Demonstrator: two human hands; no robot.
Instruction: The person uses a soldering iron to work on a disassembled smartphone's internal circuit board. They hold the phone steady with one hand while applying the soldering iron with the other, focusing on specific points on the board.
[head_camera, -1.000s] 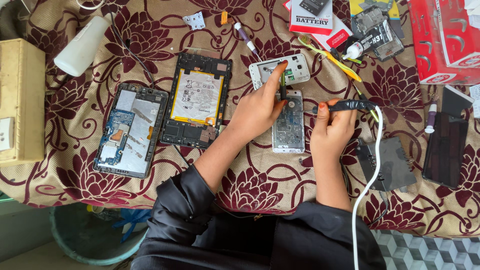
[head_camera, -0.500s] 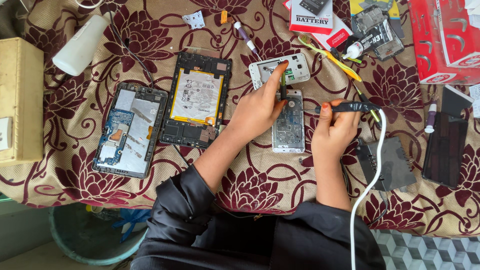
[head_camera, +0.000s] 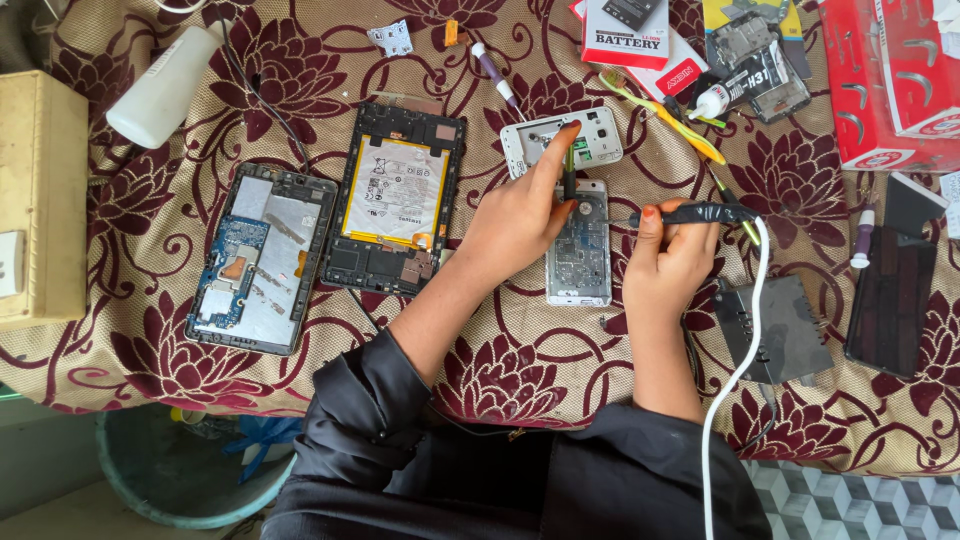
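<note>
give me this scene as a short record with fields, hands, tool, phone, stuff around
left hand: forefinger pressing a thin dark part onto the opened phone
right hand: holds soldering iron, tip at the phone's edge
cable: white cord runs from the iron
left of phone: opened tablet with battery, second opened tablet
surface: maroon floral cloth

A cream cloth (head_camera: 520, 350) patterned with maroon flowers is seen. A silver-grey opened phone (head_camera: 578, 250), a black-handled tool (head_camera: 700, 213) with white cable (head_camera: 735, 350), and black sleeves (head_camera: 400, 420) are shown.
</note>
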